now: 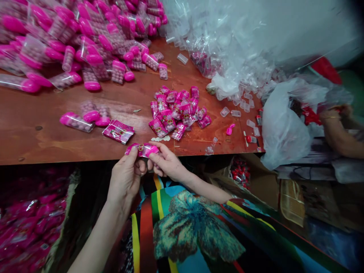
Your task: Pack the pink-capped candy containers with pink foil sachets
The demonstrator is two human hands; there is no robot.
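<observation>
Foremost, one pink packet (pixel 142 149) is held at the front edge of the wooden table (pixel 42 144), level with the tabletop and lying crosswise. It is pinched at its left end by the left hand (pixel 125 178) and at its right end by the right hand (pixel 166 163). Both hands are closed on it by the fingertips and are kept close together.

Listed on the table behind it:
- a flat wrapped packet (pixel 118 131), lying alone just beyond the hands
- a few pink-capped tubes (pixel 76 121) to its left, touching one another
- a loose pile of small packets (pixel 178 110) near the middle
- a single pink cap (pixel 229 129) to the right of that pile
- scattered clear caps (pixel 236 110) further right

A large heap of filled tubes (pixel 71 38) is spread across the far left corner. Clear plastic bags (pixel 241 38) are piled at the far right, and a white bag (pixel 284 125) is slumped over the right end of the table.

Beyond the white bag, a co-worker's forearm (pixel 338 132) is seen; what it handles cannot be told. Below the table at the left, a box of pink packets (pixel 28 223) is kept. A many-coloured garment (pixel 193 223) is seen across the lap.
</observation>
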